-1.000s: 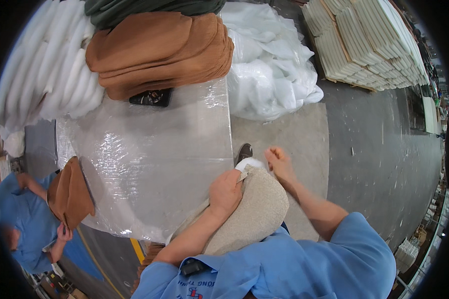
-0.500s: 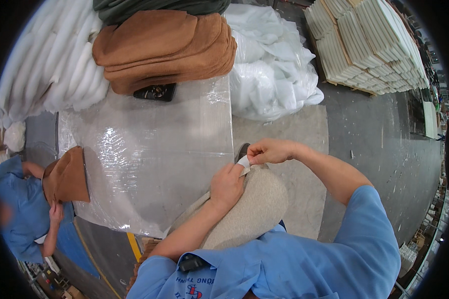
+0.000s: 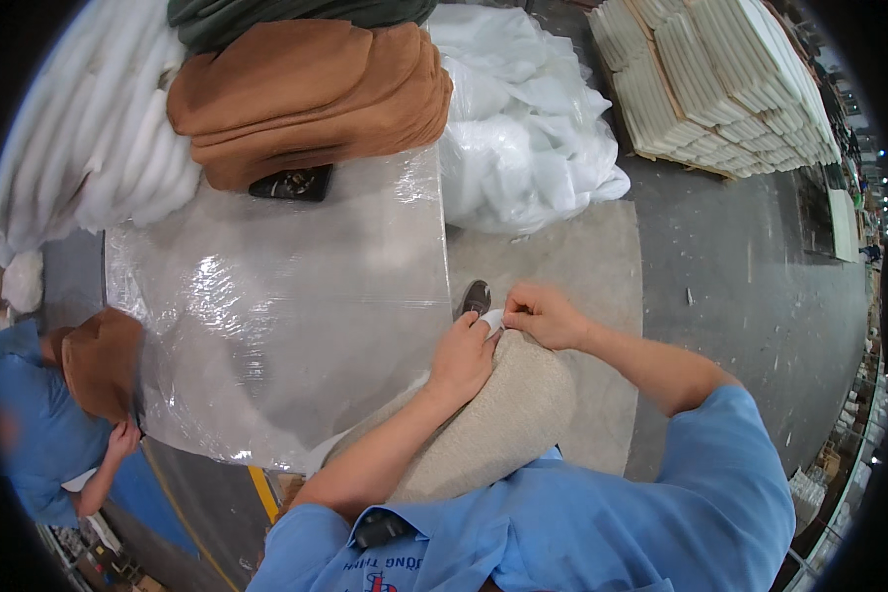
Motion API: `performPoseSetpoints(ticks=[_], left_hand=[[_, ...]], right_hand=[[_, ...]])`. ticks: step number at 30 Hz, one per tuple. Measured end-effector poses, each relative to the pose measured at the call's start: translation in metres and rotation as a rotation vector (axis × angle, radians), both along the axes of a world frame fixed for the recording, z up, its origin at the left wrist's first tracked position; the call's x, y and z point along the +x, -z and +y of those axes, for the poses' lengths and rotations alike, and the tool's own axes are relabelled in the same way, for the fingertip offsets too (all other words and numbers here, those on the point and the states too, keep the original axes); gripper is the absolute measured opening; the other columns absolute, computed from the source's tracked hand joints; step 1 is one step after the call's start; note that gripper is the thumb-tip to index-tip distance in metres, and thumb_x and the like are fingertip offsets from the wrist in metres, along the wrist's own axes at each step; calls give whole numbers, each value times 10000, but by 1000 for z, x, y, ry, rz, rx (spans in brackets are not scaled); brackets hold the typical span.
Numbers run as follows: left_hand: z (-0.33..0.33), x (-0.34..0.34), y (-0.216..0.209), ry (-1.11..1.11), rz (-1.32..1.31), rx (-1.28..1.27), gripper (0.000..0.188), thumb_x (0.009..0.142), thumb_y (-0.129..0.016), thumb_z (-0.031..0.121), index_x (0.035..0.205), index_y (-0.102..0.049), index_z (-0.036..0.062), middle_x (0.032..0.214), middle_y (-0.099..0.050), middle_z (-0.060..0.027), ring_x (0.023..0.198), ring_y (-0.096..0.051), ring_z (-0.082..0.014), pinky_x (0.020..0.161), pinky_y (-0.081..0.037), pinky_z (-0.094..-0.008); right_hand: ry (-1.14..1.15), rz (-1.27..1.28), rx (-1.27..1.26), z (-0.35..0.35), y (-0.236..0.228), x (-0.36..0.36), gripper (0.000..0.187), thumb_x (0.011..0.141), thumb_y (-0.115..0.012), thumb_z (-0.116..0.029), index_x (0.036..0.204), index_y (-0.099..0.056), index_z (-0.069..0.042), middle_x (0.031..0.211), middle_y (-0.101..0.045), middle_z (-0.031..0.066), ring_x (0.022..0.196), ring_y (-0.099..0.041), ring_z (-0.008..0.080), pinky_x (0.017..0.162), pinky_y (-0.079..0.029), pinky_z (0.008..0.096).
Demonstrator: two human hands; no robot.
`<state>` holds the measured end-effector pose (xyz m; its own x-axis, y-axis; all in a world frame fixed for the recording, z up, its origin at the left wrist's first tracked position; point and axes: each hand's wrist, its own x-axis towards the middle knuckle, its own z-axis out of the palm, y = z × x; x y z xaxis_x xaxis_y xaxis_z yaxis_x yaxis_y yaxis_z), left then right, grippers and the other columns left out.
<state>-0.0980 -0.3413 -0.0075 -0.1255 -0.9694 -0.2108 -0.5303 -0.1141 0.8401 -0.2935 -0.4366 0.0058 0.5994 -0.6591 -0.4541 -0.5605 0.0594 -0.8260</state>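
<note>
A beige, coarse-woven cushion (image 3: 513, 405) rests against my body at the table's edge, its rounded end away from me. My left hand (image 3: 464, 357) is closed on the cushion's far left edge, with the forearm lying along it. A small white strip or flap (image 3: 492, 320) sticks out at that far edge, by my left fingertips. Just right of it, my right hand (image 3: 545, 316) pinches at the same edge, thumb and forefinger together. Exactly what lies between those fingertips is too small to make out.
The plastic-wrapped table (image 3: 306, 335) holds stacked brown cushion covers (image 3: 316, 94), a black object (image 3: 294, 184) and white padding (image 3: 89, 128). Bagged white filling (image 3: 528, 128) lies beyond. White slabs (image 3: 720, 89) stand far right. A co-worker at left holds a brown cover (image 3: 104, 360).
My right hand has drawn slightly right along the cushion's edge, its fingers more curled. My left hand keeps its hold. The co-worker's brown cover has tilted, and the whole view has shifted a little.
</note>
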Motion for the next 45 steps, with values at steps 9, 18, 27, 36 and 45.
performPoseSetpoints(ticks=[9,18,27,36,45], left_hand=[[-28,-21,8,196,-252,281,267,1035,-565,218,1051,-665,-29,962,-717,-243,917,-707,-442,810,-546,-557],[-42,-25,25,166,-307,445,302,1045,-554,253,1051,-666,-27,1004,-724,-257,959,-720,-438,834,-559,-552],[-35,-24,27,92,-205,353,298,1048,-567,255,988,-648,-25,988,-702,-258,960,-682,-470,842,-514,-569],[-41,-26,33,165,-138,408,316,1062,-552,263,977,-626,-32,961,-692,-284,942,-679,-489,835,-512,-582],[-50,-24,50,147,-81,555,362,1069,-541,271,936,-655,-46,936,-710,-317,944,-689,-506,855,-513,-592]], right_hand=[[500,126,398,27,44,-15,151,994,-722,-181,937,-697,-44,845,-689,32,799,-596,121,740,-499,332],[626,10,724,21,76,-9,124,1034,-668,-170,950,-693,-82,866,-668,-31,776,-589,85,700,-483,294],[590,-98,803,13,47,-26,168,1001,-752,-200,941,-714,-48,914,-700,-1,790,-612,88,692,-496,287],[660,0,691,27,72,-26,147,996,-760,-181,923,-722,-59,815,-699,-1,705,-602,84,634,-497,290],[900,3,1180,26,95,-23,131,987,-734,-153,910,-713,-48,798,-704,34,643,-668,157,554,-546,333]])
